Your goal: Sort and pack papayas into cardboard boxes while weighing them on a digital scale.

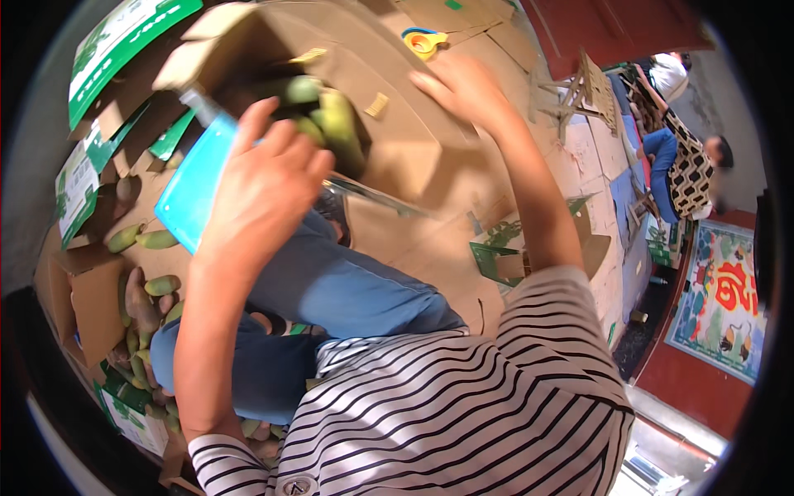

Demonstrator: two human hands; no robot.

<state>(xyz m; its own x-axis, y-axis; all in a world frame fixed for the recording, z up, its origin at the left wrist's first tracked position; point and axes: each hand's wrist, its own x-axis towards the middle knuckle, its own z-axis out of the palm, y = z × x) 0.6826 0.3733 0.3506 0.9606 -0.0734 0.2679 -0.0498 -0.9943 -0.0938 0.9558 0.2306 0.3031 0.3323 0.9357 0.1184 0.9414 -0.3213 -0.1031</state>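
A brown cardboard box [405,165] stands tilted before me with its flaps up, and several long green fruits [337,120] lie inside. My left hand [269,182] is above its near left side, fingers apart and slightly bent, with nothing visible in them; motion blurs it. At the far right, my right hand [467,91] is at the edge of the raised flap, its fingers closed on the cardboard. A bright blue plastic surface [192,183] shows beside my left forearm. What lies beneath my left palm is hidden.
More green and brownish fruits [157,240] lie on the floor at the left, among green-and-white cartons [124,50] and a small open box [95,298]. A yellow ring-shaped tool [423,43] lies beyond the box. A person in a patterned top [691,161] sits at the far right near a wooden stool [591,91].
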